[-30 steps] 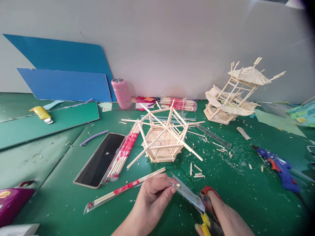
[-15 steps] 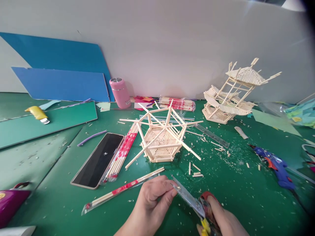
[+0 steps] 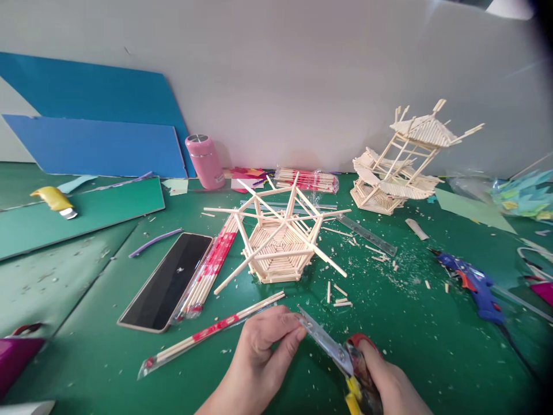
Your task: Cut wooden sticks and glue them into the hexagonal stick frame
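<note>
My right hand (image 3: 391,377) grips a pair of scissors (image 3: 325,340) with red and yellow on the handles, blades pointing up and left. The fingers of my left hand (image 3: 263,346) pinch together at the blades; what they hold is too small and covered to name. Just beyond stands a six-sided wooden-stick frame (image 3: 281,278) with a patterned stick floor and long sticks crossing over its top. Left of my left hand lies a wrapped bundle of sticks (image 3: 211,333). Short cut stick pieces (image 3: 341,303) are scattered beyond the scissors.
A phone (image 3: 166,282) and packed sticks (image 3: 211,271) lie at left. On the right are a blue glue gun (image 3: 473,285), a clear ruler (image 3: 369,235) and a stick pavilion (image 3: 415,155). A pink flask (image 3: 205,164), blue boards (image 3: 95,144) and a yellow cutter (image 3: 52,199) stand or lie farther back.
The view has shifted slightly, so things on the table appear a little farther left. Both hands keep nearly the same pose, with the scissors still at my left fingertips.
</note>
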### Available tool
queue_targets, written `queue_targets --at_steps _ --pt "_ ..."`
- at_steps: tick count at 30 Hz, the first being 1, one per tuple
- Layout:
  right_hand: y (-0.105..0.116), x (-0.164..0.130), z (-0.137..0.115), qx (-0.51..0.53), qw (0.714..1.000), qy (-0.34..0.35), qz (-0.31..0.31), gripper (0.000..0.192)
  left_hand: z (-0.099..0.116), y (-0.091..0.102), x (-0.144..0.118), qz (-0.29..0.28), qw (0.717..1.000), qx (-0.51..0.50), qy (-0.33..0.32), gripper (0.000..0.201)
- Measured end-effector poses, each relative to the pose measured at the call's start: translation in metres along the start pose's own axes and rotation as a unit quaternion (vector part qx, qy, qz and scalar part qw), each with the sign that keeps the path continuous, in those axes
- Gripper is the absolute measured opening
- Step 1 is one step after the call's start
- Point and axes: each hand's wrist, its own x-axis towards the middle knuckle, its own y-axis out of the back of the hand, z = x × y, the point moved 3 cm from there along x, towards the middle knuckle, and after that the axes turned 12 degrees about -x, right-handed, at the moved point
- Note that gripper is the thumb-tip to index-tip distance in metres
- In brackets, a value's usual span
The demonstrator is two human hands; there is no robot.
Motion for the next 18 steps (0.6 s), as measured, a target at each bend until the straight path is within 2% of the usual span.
queue_targets --at_steps 4,7,10,13,16,18 --pt "0.01 0.004 -0.008 0.048 0.999 0.011 0.009 0.037 0.004 -0.003 0.002 -0.003 0.999 -0.032 0.0 0.016" --pt "0.023 0.006 -0.01 0.067 0.997 -0.009 0.029 0.032 -0.004 0.001 0.003 0.047 0.99 -0.102 0.091 0.013" --pt "0.03 0.009 -0.009 0.069 0.997 -0.009 0.017 0.025 -0.015 0.002 0.001 0.085 0.956 -0.217 0.18 0.012" --pt "0.031 0.01 -0.003 0.037 0.999 -0.014 0.014 0.025 -0.024 0.002 -0.002 0.108 0.922 -0.296 0.227 0.012" --pt "0.037 0.009 0.01 -0.013 0.998 -0.019 0.063 0.026 -0.028 0.001 -0.004 0.114 0.899 -0.339 0.253 0.015" --pt "0.046 0.009 0.023 -0.05 0.988 -0.028 0.142 0.024 -0.029 0.0 -0.005 0.114 0.89 -0.355 0.264 0.016"
